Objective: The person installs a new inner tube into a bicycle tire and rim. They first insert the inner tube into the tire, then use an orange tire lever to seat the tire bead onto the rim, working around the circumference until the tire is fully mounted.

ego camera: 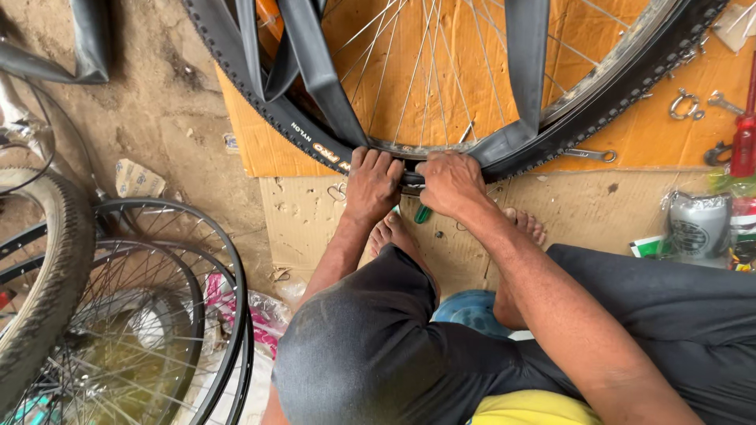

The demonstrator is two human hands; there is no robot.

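From the head view, both hands press on the bicycle tyre point(315, 142) at the wheel's near edge on the cardboard point(583, 208), seemingly working the inner tube point(327, 86) in; next likely calls for thumbs pushing along the rim point(606, 63). Left hand point(372, 185) and right hand point(450, 183) sit side by side, arms extended, fingers curled over the tyre.

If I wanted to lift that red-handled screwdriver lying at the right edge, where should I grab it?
Grip the red-handled screwdriver around its thick handle, coming from above. It lies flat on the cardboard, the handle standing proud, with metal fittings close on its left.
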